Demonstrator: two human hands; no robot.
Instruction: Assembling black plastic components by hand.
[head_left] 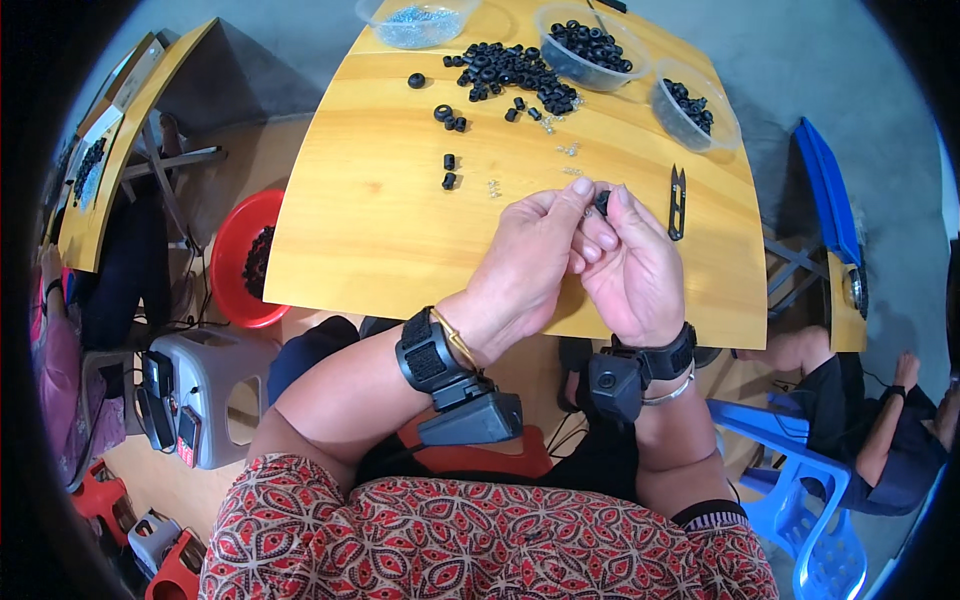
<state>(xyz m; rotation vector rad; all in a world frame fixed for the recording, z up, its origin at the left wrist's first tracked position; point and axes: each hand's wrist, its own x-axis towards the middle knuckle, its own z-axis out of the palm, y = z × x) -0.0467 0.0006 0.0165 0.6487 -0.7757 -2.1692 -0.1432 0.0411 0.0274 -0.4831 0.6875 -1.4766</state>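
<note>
My left hand (pixel 530 245) and my right hand (pixel 637 265) meet above the front part of the wooden table (pixel 370 270). Between the fingertips is a small black part (pixel 602 203), pinched by my right thumb and fingers. My left thumb and forefinger are pressed together right beside it; whatever they hold is too small and hidden to make out. Left of the hands stand two short black cylindrical parts (pixel 449 170). Tiny clear pieces (pixel 494 188) lie near them, with more clear pieces (pixel 569 150) farther back. Black thread snips (pixel 678 203) lie right of my right hand.
A pile of black parts (pixel 505 70) spreads across the table's far side. Behind it stand clear bowls of black parts (pixel 568 72) (pixel 668 125) and a bowl of clear pieces (pixel 420 40). A red basin (pixel 228 250) sits on the floor at left. Other people sit at both sides.
</note>
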